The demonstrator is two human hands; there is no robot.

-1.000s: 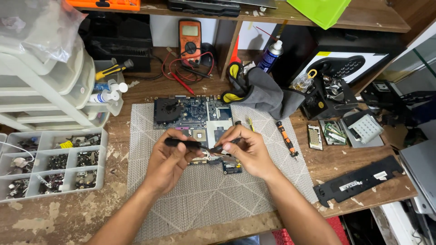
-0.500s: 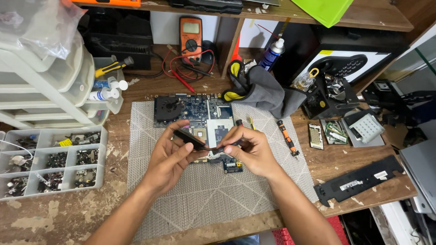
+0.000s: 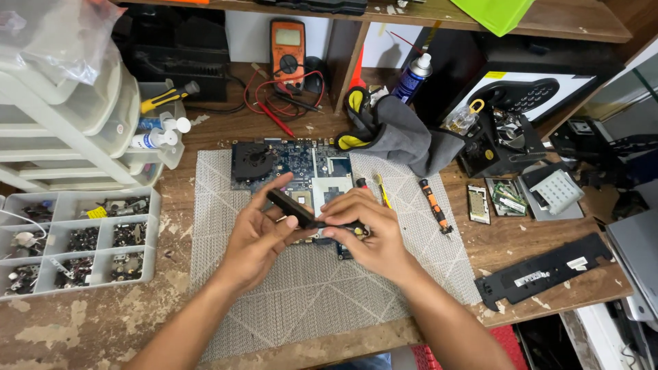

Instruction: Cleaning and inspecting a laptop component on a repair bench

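Both the left hand point(image 3: 257, 240) and right hand point(image 3: 367, 233) pinch a black strip point(image 3: 291, 209) just above the circuit board point(image 3: 301, 164)

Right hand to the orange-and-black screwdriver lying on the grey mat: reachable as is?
Probably yes. The orange-and-black screwdriver lies on the grey mat just right of the right hand, nothing between. But that hand's fingers grip a small black tool shared with the left hand.

Bright, even overhead light; soft shadows under the shelf; sharp focus, slight wide-angle bending at edges.
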